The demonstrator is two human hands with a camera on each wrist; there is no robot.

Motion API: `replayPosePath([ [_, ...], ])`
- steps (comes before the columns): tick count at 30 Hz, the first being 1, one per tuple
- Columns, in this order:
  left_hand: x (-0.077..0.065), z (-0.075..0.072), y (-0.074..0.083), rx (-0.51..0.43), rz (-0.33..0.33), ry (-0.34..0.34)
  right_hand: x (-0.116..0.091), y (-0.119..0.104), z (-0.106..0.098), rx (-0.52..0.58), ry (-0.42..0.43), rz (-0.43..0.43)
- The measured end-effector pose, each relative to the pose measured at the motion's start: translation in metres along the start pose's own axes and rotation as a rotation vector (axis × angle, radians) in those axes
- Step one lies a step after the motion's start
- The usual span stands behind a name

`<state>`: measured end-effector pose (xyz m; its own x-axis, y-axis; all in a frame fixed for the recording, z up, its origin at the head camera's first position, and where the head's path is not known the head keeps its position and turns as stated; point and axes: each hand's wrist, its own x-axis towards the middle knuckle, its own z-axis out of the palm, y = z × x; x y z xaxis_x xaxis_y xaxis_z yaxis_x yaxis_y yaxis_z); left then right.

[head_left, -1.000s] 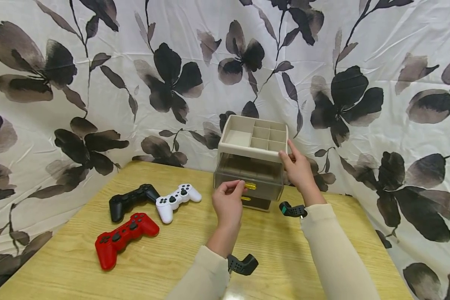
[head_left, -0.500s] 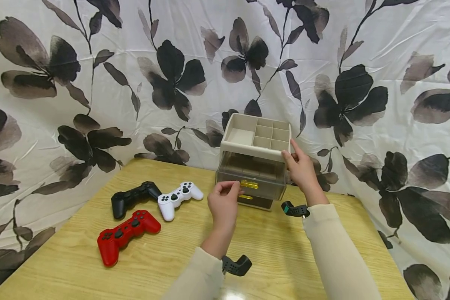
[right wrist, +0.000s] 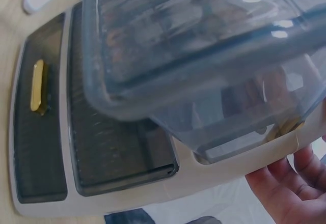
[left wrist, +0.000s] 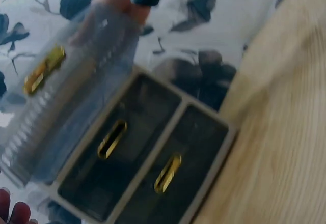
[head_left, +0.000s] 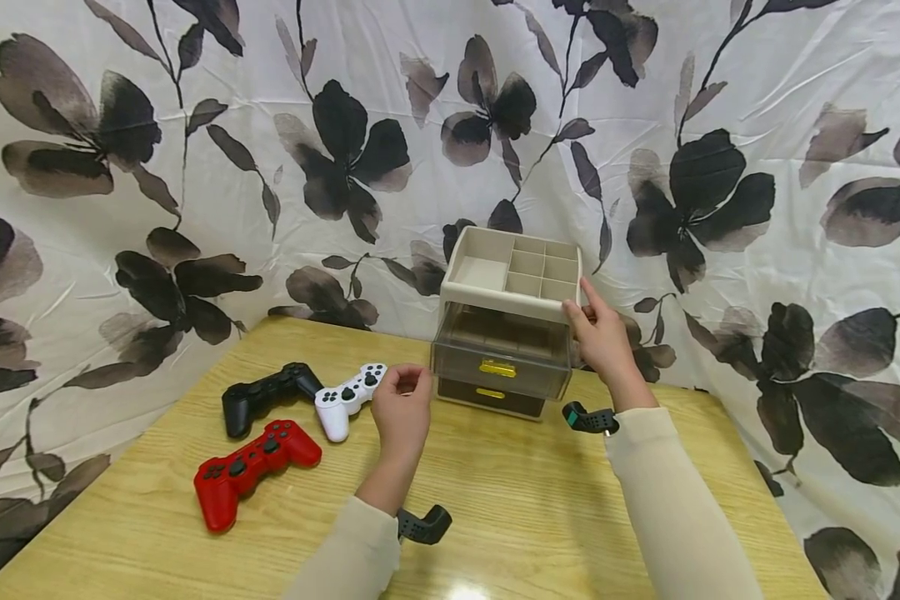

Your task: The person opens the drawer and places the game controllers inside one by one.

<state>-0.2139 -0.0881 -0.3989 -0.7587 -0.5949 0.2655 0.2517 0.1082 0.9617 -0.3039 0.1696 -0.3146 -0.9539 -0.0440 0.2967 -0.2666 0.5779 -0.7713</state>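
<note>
A cream desktop drawer organizer [head_left: 450,293] stands at the back of the table, its top tray split into compartments. Its smoky clear top drawer [head_left: 457,354] is pulled out, with a gold handle [head_left: 497,367] on its front. Two lower drawers are closed in the left wrist view, the lowest one [left wrist: 191,132] bearing a gold handle too. My right hand [head_left: 603,343] grips the organizer's right side near its top front corner. My left hand [head_left: 403,417] is apart from the drawer, fingers loosely bent and holding nothing, partly covering the white game controller [head_left: 339,402].
A black game controller [head_left: 266,396] and a red game controller [head_left: 255,467] lie left on the wooden table [head_left: 525,500], beside the white one. A floral cloth [head_left: 420,100] hangs behind the table.
My left hand has come off the top drawer's handle and moved left toward the white game controller. The drawer stays out, and my right hand keeps its hold on the organizer.
</note>
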Motion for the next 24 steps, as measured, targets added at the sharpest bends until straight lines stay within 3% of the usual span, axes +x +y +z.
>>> replayPosePath([
  [6, 0.013, -0.012, -0.013, 0.123, 0.087, -0.05, 0.001, 0.002, 0.0, -0.007, 0.005, 0.005],
  [11, 0.026, -0.02, -0.023, 0.287, 0.152, -0.114, 0.002, 0.002, 0.0, -0.005, 0.003, 0.004],
  [24, 0.068, -0.038, -0.041, 0.936, 0.2, -0.403, 0.003, 0.004, 0.0, -0.017, 0.013, 0.001],
])
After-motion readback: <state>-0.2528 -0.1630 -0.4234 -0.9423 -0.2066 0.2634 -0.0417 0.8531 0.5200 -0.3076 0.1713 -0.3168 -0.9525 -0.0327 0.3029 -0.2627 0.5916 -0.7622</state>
